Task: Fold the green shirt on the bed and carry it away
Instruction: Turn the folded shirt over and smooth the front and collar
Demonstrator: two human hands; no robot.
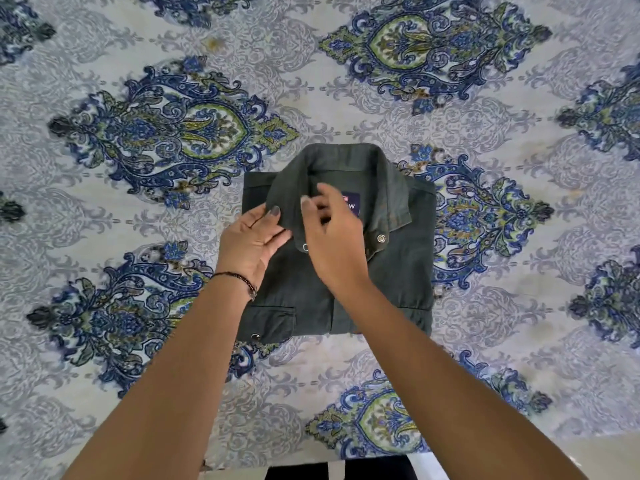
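The dark green shirt point(401, 265) lies folded into a neat rectangle on the bed, collar pointing away from me and snap buttons showing. My left hand point(252, 244) pinches the left collar tip between thumb and fingers. Above the collar opening, my right hand point(332, 237) hovers or rests with fingers loosely spread, covering part of the neck label; it is blurred. A chest pocket with a snap sits at the shirt's near left corner.
The bed is covered by a grey sheet with blue and green paisley medallions point(173, 133), spreading on all sides of the shirt. The near edge of the bed point(311, 462) runs along the bottom, with dark legs just below it.
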